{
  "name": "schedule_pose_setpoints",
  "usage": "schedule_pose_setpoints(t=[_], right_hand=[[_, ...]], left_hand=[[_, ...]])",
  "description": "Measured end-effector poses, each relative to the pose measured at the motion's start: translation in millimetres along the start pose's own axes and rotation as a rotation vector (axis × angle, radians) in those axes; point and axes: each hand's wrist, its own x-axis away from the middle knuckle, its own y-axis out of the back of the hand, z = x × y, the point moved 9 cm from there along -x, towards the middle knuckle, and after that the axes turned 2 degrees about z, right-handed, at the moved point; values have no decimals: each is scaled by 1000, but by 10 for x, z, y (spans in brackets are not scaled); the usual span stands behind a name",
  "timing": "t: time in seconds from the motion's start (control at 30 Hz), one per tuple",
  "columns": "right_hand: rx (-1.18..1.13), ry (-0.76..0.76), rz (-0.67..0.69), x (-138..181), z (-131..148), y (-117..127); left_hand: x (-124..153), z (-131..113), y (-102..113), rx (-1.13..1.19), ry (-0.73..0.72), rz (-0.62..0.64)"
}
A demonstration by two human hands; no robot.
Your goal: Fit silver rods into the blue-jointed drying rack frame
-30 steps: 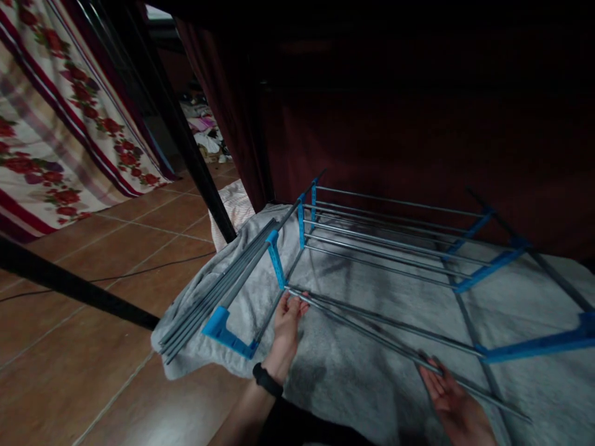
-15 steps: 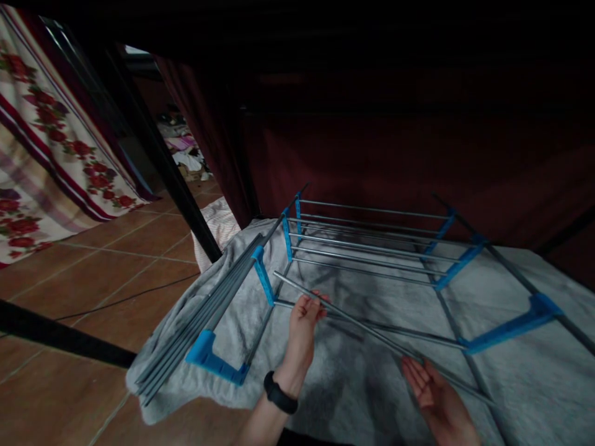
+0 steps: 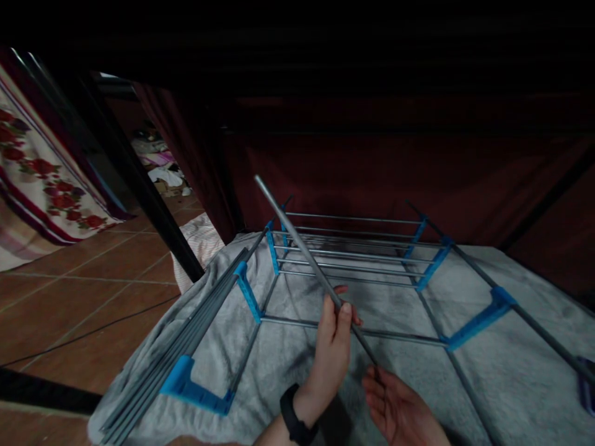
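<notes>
My left hand, with a dark band on its wrist, grips a thin grey metal rod around its middle. The rod slants, its far end raised over the frame and its near end low by my right hand. There the right fingers curl loosely at the rod's lower end, palm turned up. Beyond both hands lies a rack frame of grey tubes with blue plastic brackets. Several crossbars join its two sides at the far part, and a single crossbar runs nearer to me.
A bundle of loose grey rods rests along the left side of the grey blanket. Dark posts and a maroon curtain bound the space. A cable crosses the tiled floor; flowered cloth hangs at left.
The rod has tipped steeper, its far end rising. My left hand has moved right and down, and my right hand has shifted left, its fingers now curled at the lower end. The view has shifted slightly.
</notes>
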Motion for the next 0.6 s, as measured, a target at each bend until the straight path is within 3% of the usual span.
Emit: schedule_pose_setpoints(t=[0.1, 0.2, 0.27, 0.4, 0.6], right_hand=[[41, -34, 76, 120, 32, -103], [-3, 125, -44, 145, 235, 62], [-6, 228, -142, 151, 364, 228], [27, 397, -278, 209, 576, 483], [150, 588, -366, 345, 756, 551]], left_hand=[[-82, -445, -1, -114, -116, 79], [-102, -762, -91, -225, -234, 212], [-54, -808, -235, -338, -294, 353], [110, -400, -428, -597, -334, 560], [290, 736, -121, -1042, -148, 632]])
